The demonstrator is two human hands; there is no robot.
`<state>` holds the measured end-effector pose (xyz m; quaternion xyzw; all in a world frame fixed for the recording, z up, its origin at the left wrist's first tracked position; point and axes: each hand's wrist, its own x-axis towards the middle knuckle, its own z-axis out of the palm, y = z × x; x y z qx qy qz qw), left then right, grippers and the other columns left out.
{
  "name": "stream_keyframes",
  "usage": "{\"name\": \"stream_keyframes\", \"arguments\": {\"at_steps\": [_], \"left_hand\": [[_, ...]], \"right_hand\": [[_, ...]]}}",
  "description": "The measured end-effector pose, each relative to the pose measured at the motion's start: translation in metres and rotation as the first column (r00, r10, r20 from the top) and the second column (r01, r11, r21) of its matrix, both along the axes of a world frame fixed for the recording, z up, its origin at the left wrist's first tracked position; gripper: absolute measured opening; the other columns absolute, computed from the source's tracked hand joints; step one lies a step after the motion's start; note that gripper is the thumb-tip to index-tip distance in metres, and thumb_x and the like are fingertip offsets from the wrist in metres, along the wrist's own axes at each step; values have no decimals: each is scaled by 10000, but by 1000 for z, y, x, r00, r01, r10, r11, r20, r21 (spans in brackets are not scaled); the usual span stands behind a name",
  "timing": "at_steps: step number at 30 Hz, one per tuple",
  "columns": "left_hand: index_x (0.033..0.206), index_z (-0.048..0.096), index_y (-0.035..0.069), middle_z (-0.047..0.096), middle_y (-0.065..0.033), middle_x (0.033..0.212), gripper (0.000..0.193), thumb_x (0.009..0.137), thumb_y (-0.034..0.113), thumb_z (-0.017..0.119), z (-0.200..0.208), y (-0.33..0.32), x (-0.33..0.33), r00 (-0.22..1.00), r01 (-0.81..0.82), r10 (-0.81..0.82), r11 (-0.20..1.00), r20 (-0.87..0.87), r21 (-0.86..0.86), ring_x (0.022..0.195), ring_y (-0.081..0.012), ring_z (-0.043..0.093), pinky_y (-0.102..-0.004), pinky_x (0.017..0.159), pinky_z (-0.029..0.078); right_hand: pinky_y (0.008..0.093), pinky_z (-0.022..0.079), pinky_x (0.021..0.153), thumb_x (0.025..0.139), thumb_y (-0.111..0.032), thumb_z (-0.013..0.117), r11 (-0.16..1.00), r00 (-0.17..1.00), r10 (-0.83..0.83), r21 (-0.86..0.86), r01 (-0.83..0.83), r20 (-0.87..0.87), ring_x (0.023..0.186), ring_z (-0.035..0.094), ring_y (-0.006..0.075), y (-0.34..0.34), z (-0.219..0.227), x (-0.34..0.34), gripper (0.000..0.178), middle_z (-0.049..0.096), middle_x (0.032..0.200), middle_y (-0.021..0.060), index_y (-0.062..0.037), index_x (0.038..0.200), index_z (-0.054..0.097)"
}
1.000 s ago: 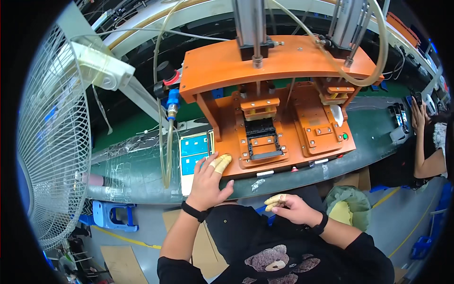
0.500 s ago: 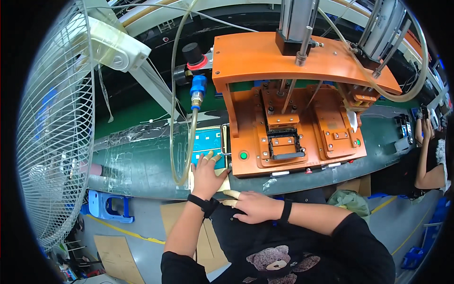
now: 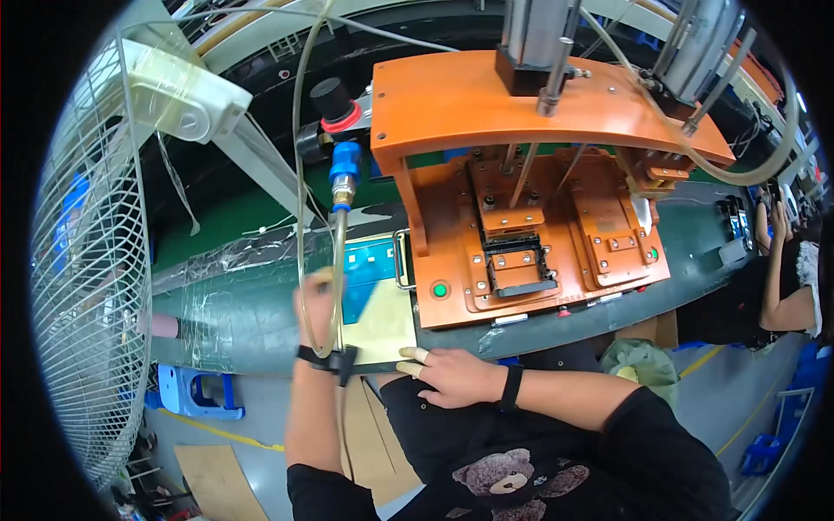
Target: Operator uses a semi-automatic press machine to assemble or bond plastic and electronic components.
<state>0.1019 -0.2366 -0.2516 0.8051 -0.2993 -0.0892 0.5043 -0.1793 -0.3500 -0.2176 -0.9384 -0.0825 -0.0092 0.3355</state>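
A pale flat sheet (image 3: 382, 326) lies at the frame's centre-left, on the green bench edge (image 3: 243, 313) just left of the orange press fixture (image 3: 530, 252), with a blue tray (image 3: 369, 273) above it. The left hand (image 3: 320, 304) rests at the sheet's left edge, blurred, so its grip is unclear. The right hand (image 3: 452, 375) lies open, fingers spread, touching the sheet's lower right corner. A wire fan (image 3: 87, 260) fills the left.

Your long green workbench (image 3: 234, 304) is carrying the orange metal press fixture (image 3: 530, 252) and a blue parts tray (image 3: 369, 269).
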Motion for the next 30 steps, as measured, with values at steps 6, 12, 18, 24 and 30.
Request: {"name": "stream_keyframes", "arguments": {"at_steps": [6, 12, 18, 24, 30], "left_hand": [[1039, 636, 44, 645, -26, 947, 213, 885, 185, 682, 31, 141, 101, 837, -512, 403, 816, -369, -270, 833, -126, 617, -243, 731, 491], [1235, 523, 65, 623, -30, 1020, 302, 954, 166, 572, 102, 190, -28, 853, -484, 342, 800, -394, -354, 854, -102, 592, -237, 711, 462], [1140, 556, 27, 632, -93, 1028, 236, 911, 84, 567, 94, 136, -161, 752, -128, -141, 927, -644, -352, 891, -196, 653, -351, 765, 574], [1134, 563, -6, 616, -50, 949, 257, 881, 16, 607, 108, 20, -208, 565, 220, -451, 889, -690, -401, 762, -118, 613, -275, 684, 537], [1162, 560, -9, 649, -109, 1095, 259, 910, 38, 593, 141, -82, -161, 854, 417, -481, 861, -199, -293, 968, -154, 612, -285, 869, 483]], "right_hand": [[421, 519, 812, 814, -192, 637, 995, 997, 23, 92, -29, 70, 950, 599, 332, -6, 22, -12, 528, 479, 1313, 164, -65, 1303, 483], [397, 493, 775, 749, -185, 724, 915, 741, -312, -21, 403, 595, 907, 598, 283, -70, 120, -78, 399, 564, 1193, 100, -88, 1123, 626], [393, 445, 839, 752, -140, 715, 796, 733, -320, -249, 551, 600, 1004, 566, 259, -122, 119, -81, 271, 616, 1054, 54, -78, 1010, 659], [358, 482, 691, 787, -81, 685, 868, 629, -311, -56, 494, 713, 812, 611, 257, -144, 163, -111, 186, 635, 842, 76, -40, 966, 654], [275, 535, 704, 933, -108, 579, 370, 334, -913, 823, 431, 235, 778, 661, 150, -155, 168, -275, 220, 701, 914, 99, 49, 1067, 655]]}}
